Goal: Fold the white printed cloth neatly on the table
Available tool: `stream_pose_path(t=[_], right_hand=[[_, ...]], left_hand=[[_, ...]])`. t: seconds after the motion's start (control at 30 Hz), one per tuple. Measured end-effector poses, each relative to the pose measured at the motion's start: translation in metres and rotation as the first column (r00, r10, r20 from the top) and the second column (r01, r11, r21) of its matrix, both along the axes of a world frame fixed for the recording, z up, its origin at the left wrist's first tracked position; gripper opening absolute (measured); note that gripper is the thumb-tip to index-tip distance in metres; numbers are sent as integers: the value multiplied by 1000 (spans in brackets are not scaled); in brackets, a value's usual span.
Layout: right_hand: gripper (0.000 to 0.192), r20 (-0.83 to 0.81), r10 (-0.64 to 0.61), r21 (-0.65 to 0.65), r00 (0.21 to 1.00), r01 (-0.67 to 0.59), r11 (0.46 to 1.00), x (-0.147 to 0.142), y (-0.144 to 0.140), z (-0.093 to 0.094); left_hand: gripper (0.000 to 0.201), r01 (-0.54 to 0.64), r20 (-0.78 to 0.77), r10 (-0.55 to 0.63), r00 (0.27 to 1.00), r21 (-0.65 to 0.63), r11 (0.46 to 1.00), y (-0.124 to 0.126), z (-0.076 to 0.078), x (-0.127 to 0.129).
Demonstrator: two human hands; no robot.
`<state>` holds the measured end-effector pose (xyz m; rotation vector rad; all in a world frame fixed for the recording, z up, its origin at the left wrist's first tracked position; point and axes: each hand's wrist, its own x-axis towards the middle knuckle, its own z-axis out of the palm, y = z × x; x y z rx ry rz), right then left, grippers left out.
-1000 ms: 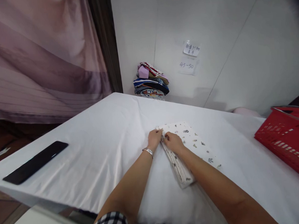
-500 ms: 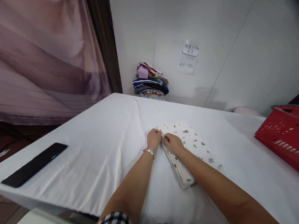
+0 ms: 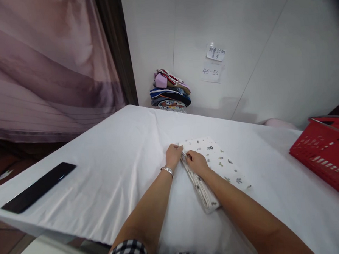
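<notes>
Both hands meet at the far left corner of a folded cloth (image 3: pixel 217 166). Left hand (image 3: pixel 173 155) lies with fingers curled at the cloth's left edge, a bracelet (image 3: pixel 168 170) on its wrist; right hand (image 3: pixel 198 162) rests palm down on top of the cloth, fingertips pinching the same edge. Whether either hand truly grips the fabric or only presses it, I cannot tell. Under the hands the cloth lies flat on the white-covered surface (image 3: pixel 117 160), white with small dark prints, its stacked layers showing along the side below the right forearm. Well to the left of the hands, near the surface's edge, lies a flat black slab (image 3: pixel 39 187). Far to the right sits a red basket (image 3: pixel 327 156), partly cut off by the frame. Beyond the hands, past the surface's far edge and against the wall, stands a pile of folded clothes (image 3: pixel 170 91). Right of that pile, 2 paper notes (image 3: pixel 213 62) hang on the wall; the lower reads 45-50.
</notes>
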<state>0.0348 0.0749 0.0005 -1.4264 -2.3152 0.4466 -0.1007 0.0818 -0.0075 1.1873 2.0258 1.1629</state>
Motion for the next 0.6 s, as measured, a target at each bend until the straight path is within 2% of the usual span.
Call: stream_pose_path(t=[0.1, 0.33, 0.6], right_hand=[[14, -3, 1, 7, 1000, -1, 1000, 0, 0, 0], [15, 0, -4, -31, 1000, 4, 1000, -1, -3, 3], [18, -4, 101, 10, 995, -101, 995, 3, -14, 5]], left_hand=[[29, 20, -20, -20, 1000, -4, 1000, 2, -1, 1], [16, 40, -30, -41, 999, -18, 999, 5, -2, -1], [15, 5, -95, -9, 995, -41, 999, 4, -3, -5]])
